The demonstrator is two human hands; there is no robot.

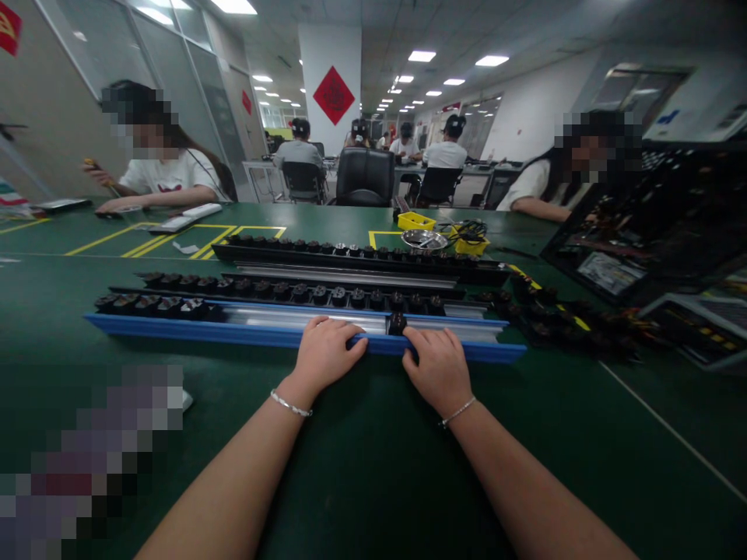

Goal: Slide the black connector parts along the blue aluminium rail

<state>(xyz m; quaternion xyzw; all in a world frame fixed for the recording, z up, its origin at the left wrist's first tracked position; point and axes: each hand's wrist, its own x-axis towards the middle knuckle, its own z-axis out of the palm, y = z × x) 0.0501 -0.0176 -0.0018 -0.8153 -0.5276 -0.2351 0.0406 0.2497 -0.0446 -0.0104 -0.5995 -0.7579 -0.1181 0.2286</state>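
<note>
A long blue channel (192, 330) with a bare metallic inside lies across the table in front of me. My left hand (327, 350) is closed over its near wall, thumb in front and fingers reaching inside. To the right, my right hand (437, 364) is wrapped over the same wall, its index finger against the right side of a single black socket module (397, 323) in the channel. Several more socket modules (169, 306) sit at the channel's left end. The fingertips inside the channel are partly hidden.
Behind lie black strips (303, 294) filled with socket modules. Loose modules (560, 311) are heaped at right, near a black metal case (654, 225). A metal dish (425, 239) and yellow bins (416, 222) stand farther back. Other people sit across the green table (350, 467).
</note>
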